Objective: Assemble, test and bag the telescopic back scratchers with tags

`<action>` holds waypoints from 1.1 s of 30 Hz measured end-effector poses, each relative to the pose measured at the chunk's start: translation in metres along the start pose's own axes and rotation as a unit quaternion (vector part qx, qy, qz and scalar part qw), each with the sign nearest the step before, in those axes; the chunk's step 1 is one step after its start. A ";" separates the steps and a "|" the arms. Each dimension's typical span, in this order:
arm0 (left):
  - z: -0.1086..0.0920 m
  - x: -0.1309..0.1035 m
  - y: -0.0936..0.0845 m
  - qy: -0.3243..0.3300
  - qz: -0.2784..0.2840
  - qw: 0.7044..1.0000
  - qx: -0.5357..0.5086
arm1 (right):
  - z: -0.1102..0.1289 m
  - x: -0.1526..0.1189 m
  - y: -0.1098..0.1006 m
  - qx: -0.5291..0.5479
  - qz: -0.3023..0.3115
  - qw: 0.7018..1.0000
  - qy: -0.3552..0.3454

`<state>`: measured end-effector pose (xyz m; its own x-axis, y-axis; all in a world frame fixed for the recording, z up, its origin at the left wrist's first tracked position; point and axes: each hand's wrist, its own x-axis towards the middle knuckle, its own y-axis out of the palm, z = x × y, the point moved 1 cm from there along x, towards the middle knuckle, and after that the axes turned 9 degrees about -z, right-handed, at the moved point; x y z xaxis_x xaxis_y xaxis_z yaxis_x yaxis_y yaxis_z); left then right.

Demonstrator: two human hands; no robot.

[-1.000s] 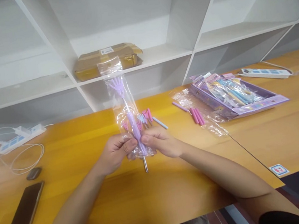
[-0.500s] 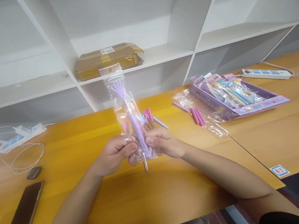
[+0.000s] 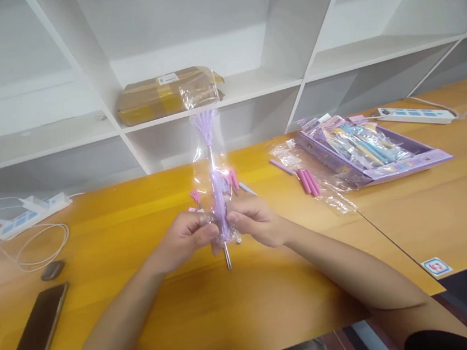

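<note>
Over tbl [image 3: 183,321], L hand [image 3: 188,237] & R hand [image 3: 258,220] pinch bagged purple scratcher [image 3: 217,193], long axis ~vert. in view, claw [image 3: 204,123] up.

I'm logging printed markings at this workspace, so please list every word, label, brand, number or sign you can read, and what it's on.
No text can be read with certainty.
Sticker by the table's front edge: red mark inside a blue frame, too blurred to read.
White label on the brown parcel: too small.
Purple box, front flap: print too small.
Clear bag in the hands: nothing legible.
</note>
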<state>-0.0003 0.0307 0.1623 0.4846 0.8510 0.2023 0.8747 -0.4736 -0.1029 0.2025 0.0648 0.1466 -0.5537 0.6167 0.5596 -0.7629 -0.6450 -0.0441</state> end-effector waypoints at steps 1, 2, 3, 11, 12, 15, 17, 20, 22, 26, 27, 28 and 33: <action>0.001 0.000 0.000 -0.009 0.011 1.000 0.007 | 0.001 0.001 -0.001 -0.014 0.004 1.000 -0.009; 0.002 0.000 0.000 -0.018 0.015 1.000 0.013 | 0.001 0.001 -0.001 -0.025 0.005 1.000 -0.013; 0.003 0.000 0.000 -0.027 0.013 0.999 0.020 | 0.001 0.001 -0.002 -0.033 0.002 0.999 -0.015; 0.000 0.001 -0.003 0.022 -0.023 0.996 0.079 | -0.001 0.004 -0.009 -0.097 -0.013 0.995 -0.022; 0.000 0.001 -0.003 0.027 -0.024 0.996 0.079 | -0.001 0.004 -0.009 -0.103 -0.016 0.994 -0.026; 0.002 0.002 -0.003 0.046 -0.031 0.995 0.083 | -0.001 0.003 -0.008 -0.126 -0.020 0.991 -0.049; 0.005 0.003 -0.002 0.053 -0.035 0.993 0.100 | -0.001 0.004 -0.007 -0.150 -0.018 0.986 -0.069; 0.008 0.003 0.001 0.045 -0.046 0.990 0.122 | 0.000 0.004 -0.006 -0.185 -0.014 0.978 -0.098; 0.007 0.003 0.002 0.041 -0.048 0.990 0.129 | 0.000 0.005 -0.006 -0.194 -0.015 0.975 -0.111; 0.005 0.002 0.001 0.037 -0.048 0.989 0.136 | -0.003 0.006 -0.009 -0.181 -0.010 0.978 -0.102; 0.004 0.002 0.000 0.040 -0.056 0.989 0.133 | -0.003 0.006 -0.010 -0.178 -0.012 0.979 -0.099; 0.004 0.002 -0.001 0.047 -0.067 0.988 0.129 | -0.004 0.007 -0.011 -0.177 -0.015 0.979 -0.096; 0.004 0.003 -0.008 0.054 -0.174 0.976 0.117 | -0.008 0.009 -0.018 -0.188 -0.011 0.978 -0.090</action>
<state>-0.0057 0.0378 0.1601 0.1643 0.9167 0.3642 0.9703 -0.0838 -0.2270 0.2085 0.0862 0.1460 -0.4943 0.5167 0.6991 -0.8612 -0.4007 -0.3127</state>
